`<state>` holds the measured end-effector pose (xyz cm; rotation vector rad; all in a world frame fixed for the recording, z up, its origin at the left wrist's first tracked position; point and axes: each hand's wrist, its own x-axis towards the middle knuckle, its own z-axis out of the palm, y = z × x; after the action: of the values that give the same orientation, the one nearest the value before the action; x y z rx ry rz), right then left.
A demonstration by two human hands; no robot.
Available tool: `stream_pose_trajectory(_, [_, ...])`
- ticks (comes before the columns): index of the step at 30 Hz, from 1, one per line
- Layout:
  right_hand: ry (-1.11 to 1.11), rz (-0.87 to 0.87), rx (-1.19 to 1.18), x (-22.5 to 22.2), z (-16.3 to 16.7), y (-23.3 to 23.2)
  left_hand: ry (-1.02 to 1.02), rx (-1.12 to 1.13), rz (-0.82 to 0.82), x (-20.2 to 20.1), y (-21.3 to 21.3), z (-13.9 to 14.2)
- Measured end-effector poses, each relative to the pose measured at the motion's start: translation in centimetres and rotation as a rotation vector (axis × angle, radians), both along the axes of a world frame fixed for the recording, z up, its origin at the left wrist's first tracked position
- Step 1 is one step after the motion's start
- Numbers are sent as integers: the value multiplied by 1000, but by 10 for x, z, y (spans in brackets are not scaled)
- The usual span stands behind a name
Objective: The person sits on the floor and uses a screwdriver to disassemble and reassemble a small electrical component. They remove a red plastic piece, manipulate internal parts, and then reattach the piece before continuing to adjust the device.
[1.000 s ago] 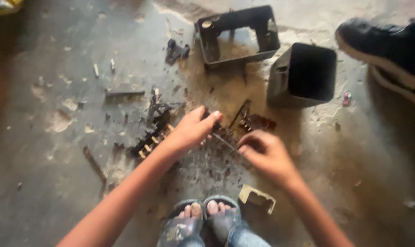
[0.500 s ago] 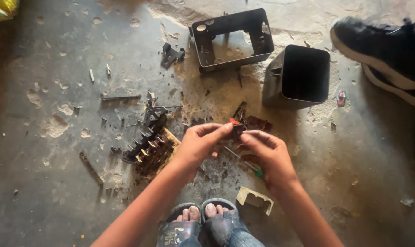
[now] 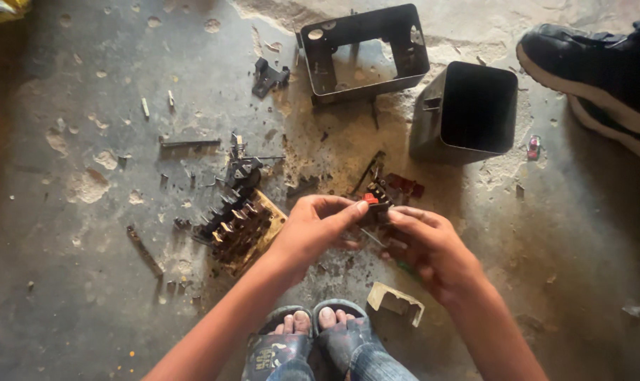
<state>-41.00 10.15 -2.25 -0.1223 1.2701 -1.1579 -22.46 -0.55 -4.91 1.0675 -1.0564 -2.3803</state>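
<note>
Small dark electrical part with red tip [image 3: 373, 200], pinched between left hand [image 3: 313, 229] and right hand [image 3: 426, 243] above the concrete floor [image 3: 87, 303], raised for close handling; contact block [image 3: 238, 222] at 9 o'clock, open metal box [image 3: 468, 109] at 1 o'clock.

I see one package only: a crumpled yellow bag [image 3: 2, 10], cut off at the floor's top left corner.

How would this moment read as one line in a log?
left hand: pinching small dark part | right hand: gripping same part | nearby: terminal block, two metal boxes on floor
</note>
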Motion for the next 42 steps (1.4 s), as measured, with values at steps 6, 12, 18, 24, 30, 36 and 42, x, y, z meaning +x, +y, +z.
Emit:
stream_pose_trajectory(6, [271, 23, 52, 4, 29, 18, 104, 141, -48, 5, 14, 4])
stream_pose_trajectory(12, [452, 64, 15, 7, 44, 26, 232, 216, -79, 3, 24, 8])
stream_pose_trajectory(18, [562, 88, 37, 14, 50, 22, 263, 203, -100, 2, 27, 11])
stream_pose_trajectory(24, [563, 61, 1, 17, 43, 24, 268, 221, -84, -1, 34, 9])
stream_pose_trajectory(30, [545, 24, -33, 14, 34, 29, 264, 237, -80, -6, 40, 4])
stream_pose_trajectory(36, [514, 119, 14, 3, 37, 28, 214, 201, -60, -2, 38, 6])
stream_pose_trajectory(42, [359, 163, -81, -18, 53, 37, 137, 135, 23, 9, 39, 24])
